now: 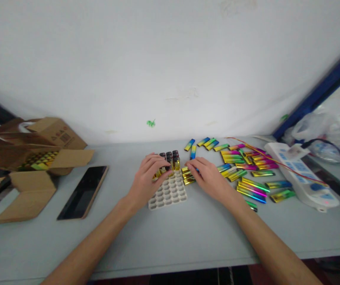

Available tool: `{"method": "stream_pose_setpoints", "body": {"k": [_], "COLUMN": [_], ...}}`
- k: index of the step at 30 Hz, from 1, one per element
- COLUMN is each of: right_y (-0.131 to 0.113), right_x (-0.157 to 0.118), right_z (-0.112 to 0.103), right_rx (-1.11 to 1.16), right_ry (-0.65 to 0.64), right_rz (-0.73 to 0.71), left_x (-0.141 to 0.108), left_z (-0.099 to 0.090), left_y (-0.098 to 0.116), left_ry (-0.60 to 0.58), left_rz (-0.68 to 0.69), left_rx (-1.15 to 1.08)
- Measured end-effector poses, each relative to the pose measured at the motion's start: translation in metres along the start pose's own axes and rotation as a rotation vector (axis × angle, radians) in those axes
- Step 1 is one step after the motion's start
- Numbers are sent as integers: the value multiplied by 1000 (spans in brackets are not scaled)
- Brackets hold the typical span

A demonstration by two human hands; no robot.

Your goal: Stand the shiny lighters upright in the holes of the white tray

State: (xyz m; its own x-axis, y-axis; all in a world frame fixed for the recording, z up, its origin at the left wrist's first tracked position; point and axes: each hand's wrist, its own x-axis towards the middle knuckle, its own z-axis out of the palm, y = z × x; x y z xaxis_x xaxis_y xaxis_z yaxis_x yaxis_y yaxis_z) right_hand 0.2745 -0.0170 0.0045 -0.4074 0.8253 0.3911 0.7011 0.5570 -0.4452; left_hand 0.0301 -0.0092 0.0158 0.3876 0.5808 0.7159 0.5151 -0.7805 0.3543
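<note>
Your left hand [148, 171] curls over the white tray [170, 194], among upright black-topped lighters [175, 158]. Your right hand [208, 175] reaches gold lighters [189, 180] on the counter [184, 237], just right of the tray. Both hands' fingers are narrowed; I cannot tell whether either grips 1.

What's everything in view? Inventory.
Slotted tray: one, white, centre
Upright pieces: several, gold, black-topped, in tray
Shiny flat sticks: many, multicoloured, right
Rectangular phone: one, black, left
Cardboard boxes: at least two, brown, left
Packed pieces: many, yellow-green, in box
Power strip: one, white, right
Thin wires: count unclear, red-yellow, over strip
Plastic bags: some, clear, far right
Table: one, grey, below
Wall: one, white, behind
Left hand: one, over tray
Right hand: one, by sticks
</note>
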Motion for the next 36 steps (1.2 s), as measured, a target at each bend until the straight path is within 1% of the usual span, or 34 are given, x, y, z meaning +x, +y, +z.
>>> {"method": "stream_pose_setpoints", "body": {"k": [5,10,13,15,18,21,23,25,28,30,32,34,35,36], "right_y": [2,2,1,1,5,11,16,20,19,13,5,0,-2,-1], "right_x": [0,0,1,1,2,0,0,-1,-5,-13,-27,-47,-58,-70], "right_z": [1,1,-2,-7,-18,-32,-41,-49,-64,-76,-90,-103,-108,-111], "right_rx": [4,7,6,14,55,107,106,62,58,141,206,184,155,125], "right_ry": [11,27,32,54,121,183,241,343,568,744,882,933,919,864], "right_rz": [3,9,24,32,59,163,248,301,350,379,389,383,387,392], "left_x": [3,4,3,2,0,-2,-3,-3,-4,-4,-4,-4,-4,-5], "left_z": [4,3,2,2,3,3,3,0,-4,-8,-11,-14,-15,-16], "left_y": [-2,-3,-5,-7,-9,-9,-9,-7,-2,4,10,17,21,25], "left_ry": [26,14,9,-2,-18,-40,-37,-17,43,99,142,154,147,138], "left_rz": [-7,4,22,49,101,132,134,125,120,135,158,186,198,206], "left_rx": [52,61,135,175,203,201,184,167,147,122,87,38,5,-28]}}
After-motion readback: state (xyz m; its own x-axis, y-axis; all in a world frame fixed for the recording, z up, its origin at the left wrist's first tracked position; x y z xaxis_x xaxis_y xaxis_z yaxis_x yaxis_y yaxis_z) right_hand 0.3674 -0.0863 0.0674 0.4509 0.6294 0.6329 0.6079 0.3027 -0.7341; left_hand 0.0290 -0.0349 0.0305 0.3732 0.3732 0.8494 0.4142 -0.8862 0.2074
